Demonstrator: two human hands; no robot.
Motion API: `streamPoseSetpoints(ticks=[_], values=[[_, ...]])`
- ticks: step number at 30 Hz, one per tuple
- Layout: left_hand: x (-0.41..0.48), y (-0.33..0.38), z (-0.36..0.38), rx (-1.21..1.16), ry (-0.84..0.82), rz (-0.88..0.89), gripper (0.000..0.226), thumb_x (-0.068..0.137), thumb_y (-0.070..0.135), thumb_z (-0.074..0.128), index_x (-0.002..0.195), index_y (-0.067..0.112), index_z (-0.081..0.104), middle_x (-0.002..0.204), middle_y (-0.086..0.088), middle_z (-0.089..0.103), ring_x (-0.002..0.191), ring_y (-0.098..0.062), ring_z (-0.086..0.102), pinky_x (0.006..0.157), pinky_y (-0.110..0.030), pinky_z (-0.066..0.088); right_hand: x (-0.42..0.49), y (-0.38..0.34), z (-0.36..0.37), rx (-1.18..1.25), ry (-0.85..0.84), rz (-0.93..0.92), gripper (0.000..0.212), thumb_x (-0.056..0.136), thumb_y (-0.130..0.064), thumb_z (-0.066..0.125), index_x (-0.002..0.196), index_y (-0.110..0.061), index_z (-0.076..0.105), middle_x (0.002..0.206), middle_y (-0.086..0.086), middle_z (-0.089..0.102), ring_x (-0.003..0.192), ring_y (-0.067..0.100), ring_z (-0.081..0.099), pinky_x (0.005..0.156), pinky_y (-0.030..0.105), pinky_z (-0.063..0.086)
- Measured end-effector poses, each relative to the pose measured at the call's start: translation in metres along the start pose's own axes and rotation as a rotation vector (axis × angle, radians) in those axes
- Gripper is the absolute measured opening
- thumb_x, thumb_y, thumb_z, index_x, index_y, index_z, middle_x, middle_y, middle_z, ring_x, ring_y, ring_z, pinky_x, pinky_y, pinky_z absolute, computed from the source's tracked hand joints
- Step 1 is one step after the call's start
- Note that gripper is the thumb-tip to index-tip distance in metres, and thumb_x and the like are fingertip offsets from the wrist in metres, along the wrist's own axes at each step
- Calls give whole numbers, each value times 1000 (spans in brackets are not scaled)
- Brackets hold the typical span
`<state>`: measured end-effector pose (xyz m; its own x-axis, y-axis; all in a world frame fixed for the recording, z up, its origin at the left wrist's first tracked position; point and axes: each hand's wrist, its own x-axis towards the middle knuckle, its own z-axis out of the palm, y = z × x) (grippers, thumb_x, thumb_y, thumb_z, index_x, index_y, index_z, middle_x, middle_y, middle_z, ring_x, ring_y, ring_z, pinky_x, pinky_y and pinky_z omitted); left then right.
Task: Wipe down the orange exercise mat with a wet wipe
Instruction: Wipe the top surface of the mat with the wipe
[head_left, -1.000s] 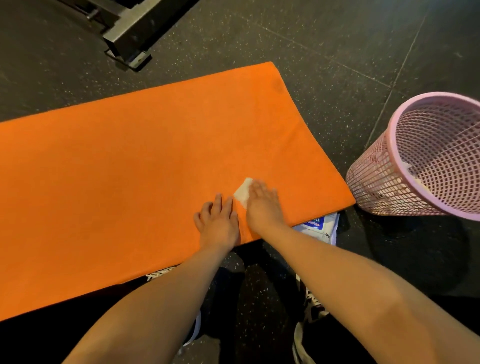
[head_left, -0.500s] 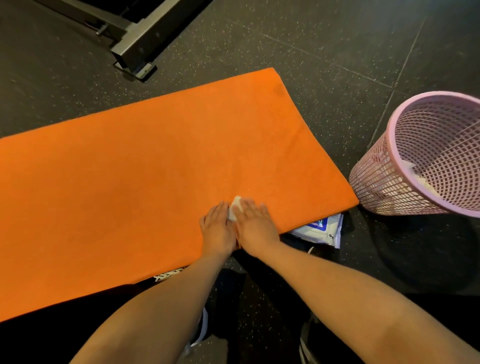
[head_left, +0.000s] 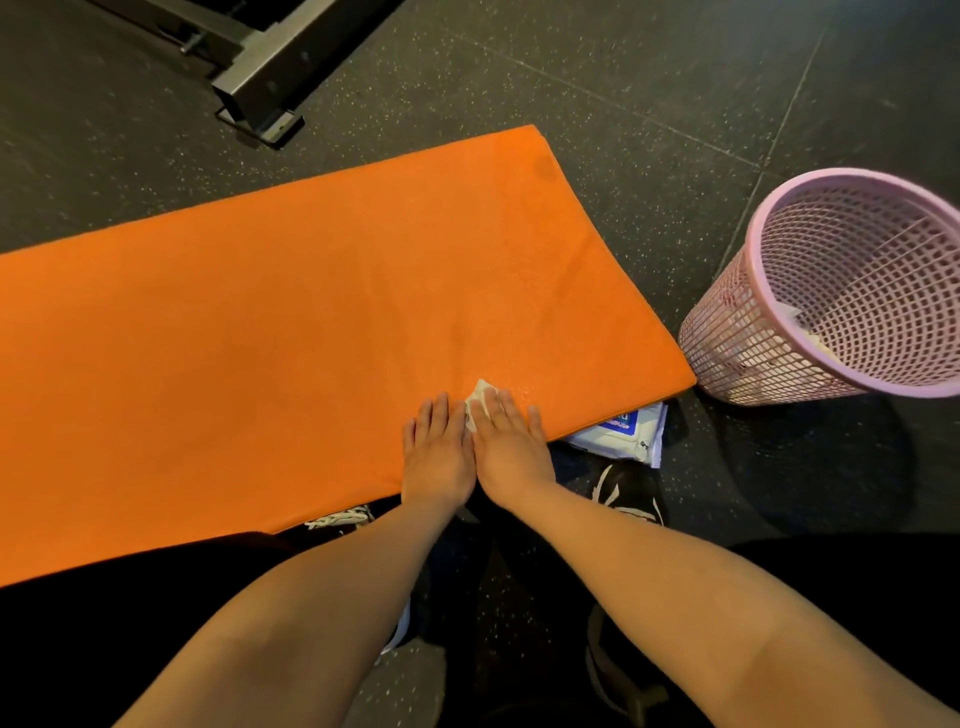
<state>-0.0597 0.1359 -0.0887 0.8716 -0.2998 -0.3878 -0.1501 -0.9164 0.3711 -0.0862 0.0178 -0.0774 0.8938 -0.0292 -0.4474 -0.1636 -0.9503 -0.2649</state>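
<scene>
Both hands flat on the orange mat: right hand presses the wet wipe, left hand alongside holds nothing.

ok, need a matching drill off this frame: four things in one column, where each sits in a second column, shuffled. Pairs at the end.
Things
1. wet wipe
2. pink mesh basket
3. wipes pack
4. grey metal frame

Places
a. on the floor, beyond the far edge of the mat
b. on the mat, under the fingers of the right hand
c. at the mat's near right corner, partly hidden under its edge
d. on the floor just off the mat's right end

Pairs: 1-b, 2-d, 3-c, 4-a
</scene>
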Motion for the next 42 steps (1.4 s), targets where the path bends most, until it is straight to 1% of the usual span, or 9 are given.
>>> streamPoseSetpoints(ticks=[2, 7, 13, 19, 24, 30, 36, 40, 42], values=[[-2, -1, 0, -4, -7, 8, 51, 110, 35, 19, 160, 25, 15, 169, -2, 3, 155, -21, -5, 125, -43, -3, 2, 14, -4, -58, 9, -27, 56, 110, -33, 20, 163, -24, 5, 170, -2, -5, 155, 17, -12, 124, 53, -10], [-6, 0, -3, -6, -42, 6, 52, 110, 35, 20, 161, 26, 15, 169, -2, 1, 155, -23, -7, 125, -44, -3, 1, 17, -11, -32, 30, 127, 59, 108, -29, 24, 162, -17, 3, 170, 2, -8, 155, 20, -15, 124, 54, -7], [-9, -3, -6, -49, -52, 35, 52, 109, 31, 24, 160, 26, 14, 169, -4, 3, 155, -23, -6, 125, -43, -3, -14, 16, 2, -43, 11, -96, 55, 110, -33, 18, 162, -20, 9, 170, 0, 1, 156, 17, -11, 124, 51, -9], [-6, -1, -7, -49, -51, 18, 52, 109, 31, 25, 160, 26, 19, 169, -2, 4, 155, -23, -5, 125, -43, -2, -3, 18, -13, -25, 23, 175, 61, 108, -29, 24, 162, -15, -1, 169, 5, -12, 155, 23, -17, 123, 54, -10], [-2, -3, -6, -108, -44, 7, 52, 108, 28, 28, 159, 29, 22, 168, -1, 8, 155, -21, -2, 124, -43, -2, -3, 5, -3, -30, -15, -68, 55, 110, -34, 14, 162, -19, 4, 170, -1, -6, 155, 17, -13, 124, 51, -10], [-1, 2, -6, -81, -8, -17, 50, 108, 27, 29, 158, 29, 28, 168, -1, 13, 154, -22, 4, 124, -42, 2, 11, 9, -16, -3, 10, 143, 62, 107, -30, 27, 162, -17, 3, 170, 1, -9, 155, 19, -14, 123, 52, -11], [2, 7, -12, -69, 68, -64, 48, 106, 29, 33, 154, 32, 35, 164, 1, 27, 147, -25, 22, 120, -43, 13, 14, 17, -8, -23, -29, -73, 56, 110, -38, 14, 163, -22, 5, 170, -6, -4, 155, 12, -11, 124, 50, -10], [11, 6, -14, 15, 27, -50, 53, 104, 30, 34, 156, 34, 27, 166, 2, 19, 141, -27, 23, 117, -43, 16, 42, 34, -31, -26, -45, 187, 61, 109, -38, 17, 162, -17, -4, 169, -2, -13, 154, 16, -16, 124, 50, -10], [17, 5, -15, 25, 30, -68, 51, 104, 31, 32, 155, 37, 30, 165, 4, 22, 134, -27, 28, 112, -42, 21, 45, 23, -32, -14, -63, 209, 61, 108, -35, 18, 162, -16, -4, 169, -1, -15, 154, 17, -17, 124, 51, -10]])
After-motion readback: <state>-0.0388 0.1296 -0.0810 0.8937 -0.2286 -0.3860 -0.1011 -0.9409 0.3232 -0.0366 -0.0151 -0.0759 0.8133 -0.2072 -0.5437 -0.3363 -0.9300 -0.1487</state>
